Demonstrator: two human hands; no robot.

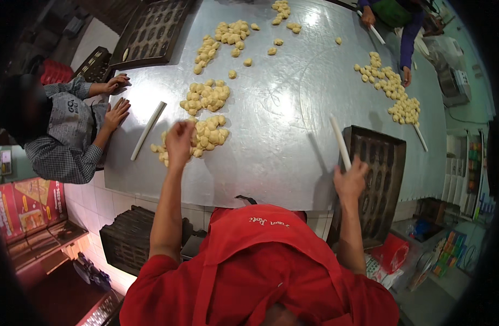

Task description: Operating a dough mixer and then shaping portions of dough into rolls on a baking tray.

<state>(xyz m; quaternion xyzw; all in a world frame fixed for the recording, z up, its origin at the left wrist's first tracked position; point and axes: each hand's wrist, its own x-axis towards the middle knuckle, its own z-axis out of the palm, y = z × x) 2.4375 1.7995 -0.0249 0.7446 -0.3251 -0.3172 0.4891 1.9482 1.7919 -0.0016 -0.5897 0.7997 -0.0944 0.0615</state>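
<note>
My left hand (pixel 180 142) is at the nearest pile of pale yellow dough balls (pixel 210 135), its fingers curled in against the pile's left part. Whatever those fingers hold is hidden. A slim white rolling pin (pixel 340 140) sits in my right hand (pixel 351 179), gripped near its lower end and slanting up and to the left above the metal table (pixel 271 157). Just right of that hand lies a dark baking tray (pixel 401 163) with rows of oval moulds. Another heap of dough balls (pixel 206 96) lies directly beyond the pile at my left hand.
At the left, a person's two hands (pixel 117 113) rest by the table edge, near a loose white rolling pin (pixel 148 130). Far right, another person's hand (pixel 406 76) is beside more dough balls (pixel 403 110). A second moulded tray (pixel 168 54) stands at the far left.
</note>
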